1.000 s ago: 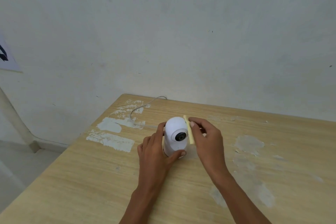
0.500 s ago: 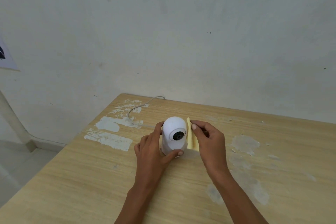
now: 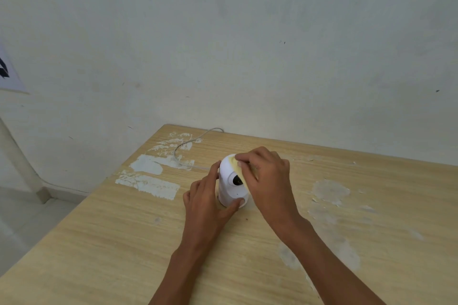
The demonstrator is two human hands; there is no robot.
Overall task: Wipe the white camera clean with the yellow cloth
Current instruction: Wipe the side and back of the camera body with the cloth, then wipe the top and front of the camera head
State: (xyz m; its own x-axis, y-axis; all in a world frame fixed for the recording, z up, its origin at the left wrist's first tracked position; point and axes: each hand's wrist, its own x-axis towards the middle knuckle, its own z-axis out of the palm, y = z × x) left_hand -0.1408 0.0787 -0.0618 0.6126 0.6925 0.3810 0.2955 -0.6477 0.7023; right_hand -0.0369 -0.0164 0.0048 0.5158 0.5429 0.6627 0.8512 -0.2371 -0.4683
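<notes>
A table with white patches fills the lower view. The camera stands upright near its far edge. The left hand grips the camera's base from the left. The right hand presses the cloth onto the camera's top and lens side.

White camera with black lens, pale yellow cloth, light wood-grain table with white patches

Wooden table, white patches; cable.
</notes>
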